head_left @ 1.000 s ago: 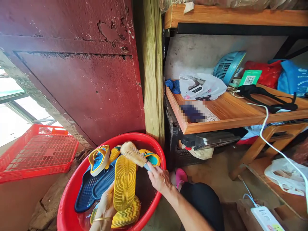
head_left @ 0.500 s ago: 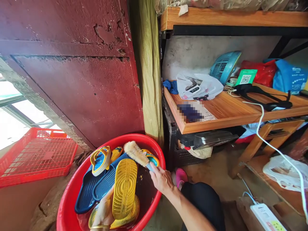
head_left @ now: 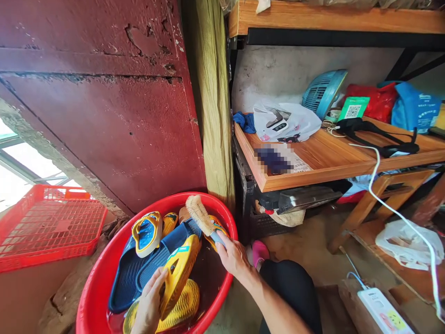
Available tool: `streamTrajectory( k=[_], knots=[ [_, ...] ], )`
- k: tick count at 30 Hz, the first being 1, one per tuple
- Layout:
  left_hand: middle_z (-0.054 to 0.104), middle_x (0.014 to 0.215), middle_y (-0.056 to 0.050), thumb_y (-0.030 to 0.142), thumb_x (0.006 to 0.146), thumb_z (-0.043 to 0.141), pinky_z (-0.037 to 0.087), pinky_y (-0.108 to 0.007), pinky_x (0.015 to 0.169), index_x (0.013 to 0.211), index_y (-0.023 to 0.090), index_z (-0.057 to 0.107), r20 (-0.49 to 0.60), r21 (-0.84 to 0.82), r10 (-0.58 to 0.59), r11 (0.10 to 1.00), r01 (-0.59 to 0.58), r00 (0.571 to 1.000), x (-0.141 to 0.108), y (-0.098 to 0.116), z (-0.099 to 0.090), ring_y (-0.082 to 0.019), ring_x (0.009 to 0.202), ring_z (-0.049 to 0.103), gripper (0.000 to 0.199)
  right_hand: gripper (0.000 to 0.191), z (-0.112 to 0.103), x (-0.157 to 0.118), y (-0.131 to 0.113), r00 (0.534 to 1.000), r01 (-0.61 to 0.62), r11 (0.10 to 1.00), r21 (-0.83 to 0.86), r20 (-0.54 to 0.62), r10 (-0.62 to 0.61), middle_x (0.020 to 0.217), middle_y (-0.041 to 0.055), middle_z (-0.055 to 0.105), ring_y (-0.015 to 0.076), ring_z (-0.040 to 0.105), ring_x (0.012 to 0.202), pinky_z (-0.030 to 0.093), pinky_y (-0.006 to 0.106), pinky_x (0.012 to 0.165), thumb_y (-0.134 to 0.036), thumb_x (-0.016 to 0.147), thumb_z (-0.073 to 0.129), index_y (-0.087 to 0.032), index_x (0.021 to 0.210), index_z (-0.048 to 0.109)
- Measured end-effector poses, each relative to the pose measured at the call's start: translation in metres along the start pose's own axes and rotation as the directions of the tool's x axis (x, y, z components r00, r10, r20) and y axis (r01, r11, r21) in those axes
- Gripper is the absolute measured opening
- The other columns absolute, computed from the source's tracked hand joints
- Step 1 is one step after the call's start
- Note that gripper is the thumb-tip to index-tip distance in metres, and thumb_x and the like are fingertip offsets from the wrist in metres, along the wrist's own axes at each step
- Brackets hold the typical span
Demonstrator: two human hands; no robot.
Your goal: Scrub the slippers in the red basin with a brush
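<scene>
My left hand [head_left: 150, 299] grips a yellow slipper [head_left: 181, 269], tilted on its side above the red basin [head_left: 232, 260]. In my right hand [head_left: 232, 257] is a scrub brush [head_left: 200, 215] with pale bristles and a grey-blue handle, held over the basin's far right part and apart from the slipper. Dark water lies in the basin. Navy slippers [head_left: 125, 278] rest at its left, with a small yellow and blue slipper [head_left: 148, 234] on top. Another yellow slipper [head_left: 184, 301] lies sole up beneath the held one. More slippers at the back are partly hidden by the brush.
A red plastic crate [head_left: 52, 227] stands left of the basin. Behind is a maroon door [head_left: 104, 130] beside a yellowish curtain [head_left: 217, 106]. To the right are a wooden shelf [head_left: 323, 171] with bags and a fan [head_left: 323, 93], a wooden chair [head_left: 403, 195] and a power strip [head_left: 382, 311].
My left hand has turned the yellow slipper from sole facing me onto its side, showing its strap. The brush has shifted slightly up and right. The view has moved a little.
</scene>
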State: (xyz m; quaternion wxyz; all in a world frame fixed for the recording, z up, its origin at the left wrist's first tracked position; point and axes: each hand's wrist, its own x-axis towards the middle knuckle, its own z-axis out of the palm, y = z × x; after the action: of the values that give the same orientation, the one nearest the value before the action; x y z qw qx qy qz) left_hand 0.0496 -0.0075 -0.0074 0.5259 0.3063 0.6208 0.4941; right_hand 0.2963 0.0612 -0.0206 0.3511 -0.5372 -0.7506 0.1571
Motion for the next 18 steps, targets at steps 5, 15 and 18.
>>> streamTrajectory(
  k=[5, 15, 18],
  knots=[
    [0.072, 0.092, -0.006, 0.053, 0.067, 0.077, 0.054, -0.036, 0.086, 0.086, 0.024, 0.068, 0.188, 0.358, 0.237, 0.887, -0.291, 0.953, 0.004, -0.020, 0.019, -0.028, 0.092, 0.066, 0.036, 0.044, -0.010, 0.004, 0.002, 0.998, -0.051, 0.995, 0.087, -0.040, 0.055, 0.127, 0.0065, 0.069, 0.0208, 0.069, 0.111, 0.053, 0.029, 0.096, -0.031, 0.100, 0.043, -0.022, 0.141, 0.055],
    [0.054, 0.147, -0.015, 0.025, 0.081, 0.055, 0.032, -0.046, 0.117, 0.125, 0.021, 0.064, 0.511, 0.824, 0.211, 0.155, -0.545, 0.833, 0.051, -0.083, 0.025, -0.031, 0.141, 0.042, 0.045, 0.043, -0.004, 0.000, 0.008, 0.999, -0.052, 0.998, 0.020, -0.010, 0.053, 0.116, 0.0077, 0.075, 0.0204, 0.072, 0.102, 0.055, 0.028, 0.090, -0.032, 0.099, 0.046, -0.021, 0.138, 0.058],
    [0.056, 0.145, -0.015, 0.021, 0.082, 0.050, 0.032, -0.046, 0.115, 0.128, 0.023, 0.064, 0.498, 0.846, 0.127, 0.148, -0.513, 0.858, 0.056, -0.081, 0.030, -0.031, 0.140, 0.043, 0.047, 0.043, 0.002, 0.001, 0.010, 0.999, -0.052, 0.999, 0.016, 0.010, 0.052, 0.116, 0.0076, 0.075, 0.0200, 0.072, 0.102, 0.055, 0.027, 0.090, -0.030, 0.099, 0.046, -0.022, 0.139, 0.058]
  ],
)
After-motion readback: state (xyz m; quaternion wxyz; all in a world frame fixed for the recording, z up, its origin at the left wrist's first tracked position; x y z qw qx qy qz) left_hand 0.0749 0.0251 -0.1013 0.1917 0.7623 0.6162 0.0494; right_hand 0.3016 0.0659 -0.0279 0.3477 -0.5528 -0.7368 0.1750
